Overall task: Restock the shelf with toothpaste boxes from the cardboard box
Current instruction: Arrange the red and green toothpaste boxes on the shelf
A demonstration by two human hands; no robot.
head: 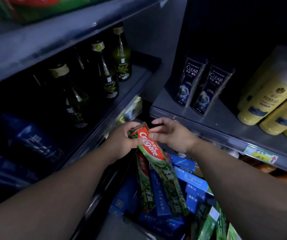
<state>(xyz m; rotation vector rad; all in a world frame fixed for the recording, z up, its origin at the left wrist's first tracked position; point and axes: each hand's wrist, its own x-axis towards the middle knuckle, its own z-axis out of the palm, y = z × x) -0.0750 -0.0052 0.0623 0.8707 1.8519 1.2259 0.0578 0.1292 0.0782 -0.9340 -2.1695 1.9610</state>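
Note:
My left hand (122, 141) grips the top end of a red and green Colgate toothpaste box (158, 163), which slants down to the right. My right hand (172, 134) is at the same end, its thumb touching the box edge and its fingers loosely spread. Below lies a pile of toothpaste boxes: another green and red one (145, 184) and several blue ones (191, 181). The cardboard box holding them cannot be made out in the dim light.
A grey shelf (208, 122) on the right carries two dark Clear shampoo bottles (200, 85) and yellow bottles (269, 99). The left shelf holds green glass bottles (109, 70). Blue packs (26, 139) sit low on the left.

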